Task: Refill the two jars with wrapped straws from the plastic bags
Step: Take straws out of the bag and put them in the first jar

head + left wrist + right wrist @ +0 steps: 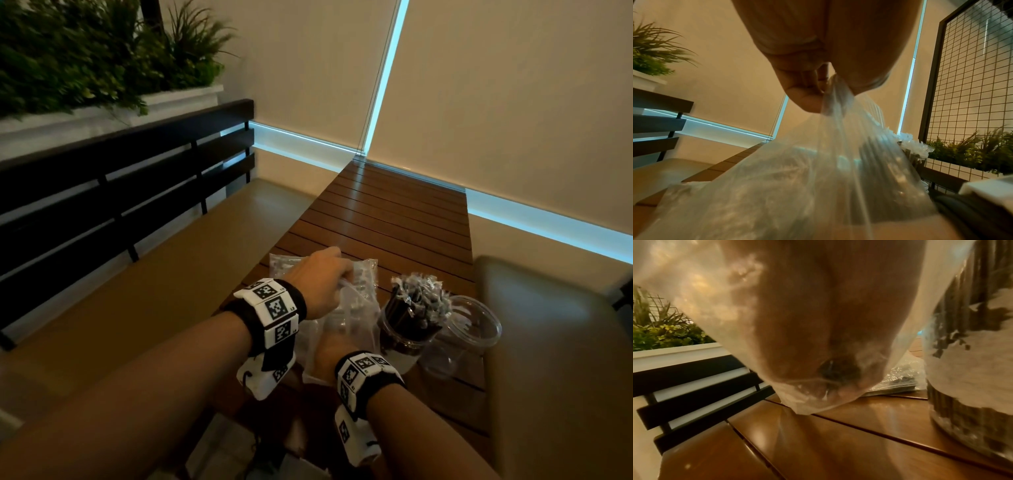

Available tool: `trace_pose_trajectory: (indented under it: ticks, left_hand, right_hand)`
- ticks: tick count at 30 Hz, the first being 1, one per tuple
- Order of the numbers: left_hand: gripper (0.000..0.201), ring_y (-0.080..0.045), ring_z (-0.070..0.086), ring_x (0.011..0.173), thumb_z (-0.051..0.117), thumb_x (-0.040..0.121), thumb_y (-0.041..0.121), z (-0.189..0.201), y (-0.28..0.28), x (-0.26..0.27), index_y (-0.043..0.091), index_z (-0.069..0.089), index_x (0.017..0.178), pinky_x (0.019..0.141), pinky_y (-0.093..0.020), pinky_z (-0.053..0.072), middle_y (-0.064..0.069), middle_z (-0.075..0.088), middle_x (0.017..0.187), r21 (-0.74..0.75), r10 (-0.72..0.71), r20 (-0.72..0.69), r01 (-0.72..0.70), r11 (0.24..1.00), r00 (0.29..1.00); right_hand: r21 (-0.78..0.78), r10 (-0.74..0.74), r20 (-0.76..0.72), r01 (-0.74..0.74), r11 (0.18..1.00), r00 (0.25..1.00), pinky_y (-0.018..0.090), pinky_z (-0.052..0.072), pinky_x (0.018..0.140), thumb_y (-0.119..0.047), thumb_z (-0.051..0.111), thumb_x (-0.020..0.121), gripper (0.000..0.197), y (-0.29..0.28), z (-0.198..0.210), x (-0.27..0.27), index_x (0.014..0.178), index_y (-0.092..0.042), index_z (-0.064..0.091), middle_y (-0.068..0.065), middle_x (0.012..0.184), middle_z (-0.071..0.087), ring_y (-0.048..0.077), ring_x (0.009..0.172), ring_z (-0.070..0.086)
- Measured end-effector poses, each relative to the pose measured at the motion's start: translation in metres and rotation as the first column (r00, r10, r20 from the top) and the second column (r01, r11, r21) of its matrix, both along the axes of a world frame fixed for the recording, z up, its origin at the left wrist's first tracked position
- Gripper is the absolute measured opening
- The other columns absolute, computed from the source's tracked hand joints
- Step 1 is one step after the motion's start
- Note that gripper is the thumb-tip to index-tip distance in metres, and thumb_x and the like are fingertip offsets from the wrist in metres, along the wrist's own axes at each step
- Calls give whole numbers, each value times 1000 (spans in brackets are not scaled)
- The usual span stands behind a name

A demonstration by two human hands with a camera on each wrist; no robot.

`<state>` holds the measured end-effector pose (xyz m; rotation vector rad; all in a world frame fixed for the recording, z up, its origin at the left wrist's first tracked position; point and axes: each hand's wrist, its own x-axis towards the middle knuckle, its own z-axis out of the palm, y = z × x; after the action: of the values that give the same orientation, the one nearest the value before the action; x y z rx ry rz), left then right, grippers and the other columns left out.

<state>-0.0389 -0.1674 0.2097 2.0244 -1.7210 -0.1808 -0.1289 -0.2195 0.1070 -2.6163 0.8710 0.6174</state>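
Head view shows the left hand (320,281) pinching the top of a clear plastic bag (346,318) just left of the full jar (407,329). Inside that bag is the right hand (818,321); its fingers cannot be made out. An empty jar (466,335) touches the full jar's right side.

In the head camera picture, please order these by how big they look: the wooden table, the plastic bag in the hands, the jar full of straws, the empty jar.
1. wooden table
2. plastic bag
3. jar full of straws and empty jar: they look alike, so I do not rank them.
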Motion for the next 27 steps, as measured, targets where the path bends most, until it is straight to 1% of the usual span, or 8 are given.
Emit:
trace_pose_trajectory:
  ticks: [3,7,11,14,19,21,24,27]
  left_hand:
    - [17,-16,51,91,55,91,8,-2,0,4,19,65,98,77,-27,45,5,50,100,5,30,-18,-30,1000,999]
    - [19,-15,54,88,52,90,7,-9,-7,9,14,70,91,75,-28,43,2,58,94,11,142,-126,-141,990,982]
    - [16,-23,65,86,54,93,15,-21,-17,12,13,69,89,80,-36,56,-3,68,87,123,235,-291,-207,971,928]
    - [18,-27,65,92,52,92,18,-31,-25,8,14,69,98,78,-31,52,-7,70,95,194,287,-318,-234,953,904]
    - [26,-31,60,96,45,91,19,-42,-37,2,6,66,97,82,-37,49,-13,67,100,206,344,-325,-289,935,881]
    - [30,-32,59,104,45,90,18,-43,-37,-3,6,65,107,87,-38,49,-13,65,111,250,359,-302,-290,924,883]
    - [63,-34,48,124,42,75,27,-40,-33,-8,14,51,136,100,-41,43,-13,47,141,340,387,-276,-287,895,880]
    - [73,-31,38,133,50,74,31,-21,-31,-14,23,37,146,107,-50,36,-9,34,150,239,384,-372,-312,919,845]
  right_hand:
    - [12,87,-75,-87,996,993,42,30,112,-26,49,101,47,5,14,-1,143,-6,40,15,148,41,33,136,40]
    - [-250,187,-49,-194,949,981,38,47,82,-19,48,100,22,11,46,-9,110,-9,64,10,115,65,28,106,61]
    - [-362,187,-61,-196,911,980,37,47,74,-30,47,101,24,5,101,-33,99,-14,65,4,91,61,24,86,61]
    - [-400,127,-128,-169,901,984,33,47,69,-39,47,101,25,-2,149,-54,94,-18,60,-2,75,54,14,65,51]
    - [-458,28,-169,-103,883,985,34,53,74,-45,50,98,25,-11,217,-84,92,-22,56,-3,75,54,13,67,53]
    - [-481,7,-157,-83,873,988,33,53,73,-45,49,99,28,-14,237,-96,90,-19,55,-3,76,55,13,67,53]
    - [-492,-38,-46,11,871,998,34,54,75,-47,43,101,32,-22,258,-109,94,-18,56,-1,81,59,17,75,59]
    - [-503,-44,152,116,857,987,35,48,73,-48,36,102,33,-33,249,-107,95,-19,49,0,86,56,21,81,58]
